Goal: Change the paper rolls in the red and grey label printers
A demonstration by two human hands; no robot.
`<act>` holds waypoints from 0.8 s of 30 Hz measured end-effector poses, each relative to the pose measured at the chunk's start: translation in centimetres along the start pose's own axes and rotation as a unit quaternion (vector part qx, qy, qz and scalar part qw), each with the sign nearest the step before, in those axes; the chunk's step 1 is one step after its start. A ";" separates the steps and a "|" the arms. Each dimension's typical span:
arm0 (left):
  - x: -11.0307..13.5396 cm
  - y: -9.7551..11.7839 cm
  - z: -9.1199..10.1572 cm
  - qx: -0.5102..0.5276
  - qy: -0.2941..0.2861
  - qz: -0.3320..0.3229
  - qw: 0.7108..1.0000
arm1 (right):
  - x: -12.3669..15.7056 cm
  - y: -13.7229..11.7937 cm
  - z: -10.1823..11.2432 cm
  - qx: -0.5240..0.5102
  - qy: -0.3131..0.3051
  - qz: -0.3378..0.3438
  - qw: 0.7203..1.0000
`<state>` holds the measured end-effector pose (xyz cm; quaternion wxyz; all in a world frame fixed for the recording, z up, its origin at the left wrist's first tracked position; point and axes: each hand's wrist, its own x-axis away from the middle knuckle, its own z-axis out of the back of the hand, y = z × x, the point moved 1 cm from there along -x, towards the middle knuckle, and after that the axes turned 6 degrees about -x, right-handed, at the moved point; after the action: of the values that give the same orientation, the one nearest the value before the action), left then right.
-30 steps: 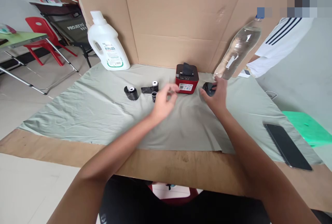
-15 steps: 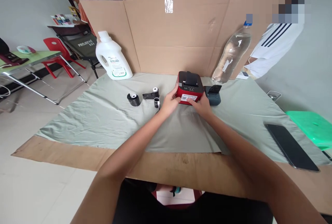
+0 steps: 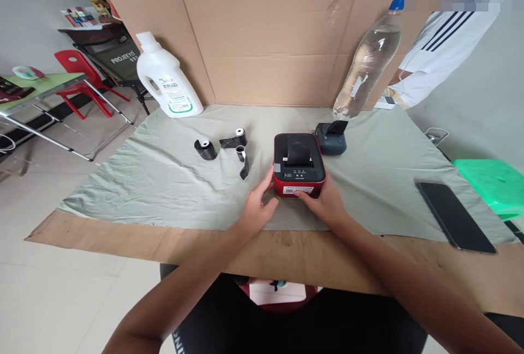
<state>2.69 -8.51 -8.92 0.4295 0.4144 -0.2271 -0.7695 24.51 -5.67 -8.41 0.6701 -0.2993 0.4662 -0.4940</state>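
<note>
A red-and-black label printer [image 3: 300,171] rests on the grey cloth in front of me, a strip of dark paper coming out of its top. My right hand [image 3: 329,204] grips its right side, with the thumb on the white sticker at the front. Against the left side lie the fingertips of my left hand [image 3: 257,206], whose thumb stands off the printer. Behind it to the right sits a smaller dark printer [image 3: 332,140]. Several black rolls lie to the left: one roll [image 3: 206,149], another roll [image 3: 240,136] partly unrolled, and a small roll [image 3: 240,153] with a loose tail.
At the back, a white detergent bottle [image 3: 168,81] and a clear water bottle [image 3: 372,62] lean against a cardboard screen [image 3: 266,31]. A black phone [image 3: 455,216] lies at the right. Beyond the table are a green stool [image 3: 491,182] and a person's white sleeve [image 3: 450,42].
The red-and-black printer has come toward me, away from the smaller printer, with both hands alongside. My left thumb has come off its front. The camera view has also shifted.
</note>
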 end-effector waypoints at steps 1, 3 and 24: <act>-0.2 0.1 0.2 -0.001 0.030 0.006 1.000 | 0.0 0.0 0.0 0.004 0.004 0.003 1.000; -0.6 0.4 0.5 -0.012 0.089 0.007 0.996 | 0.0 0.0 0.0 0.010 0.009 0.010 1.000; -1.9 -0.2 -0.1 -0.143 0.136 -0.040 0.979 | -0.6 1.2 0.0 0.019 0.013 0.052 0.998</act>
<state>3.23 -6.77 -8.33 0.4799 0.4584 -0.0373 -0.7471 24.95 -4.70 -9.28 0.6940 -0.2554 0.4806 -0.4713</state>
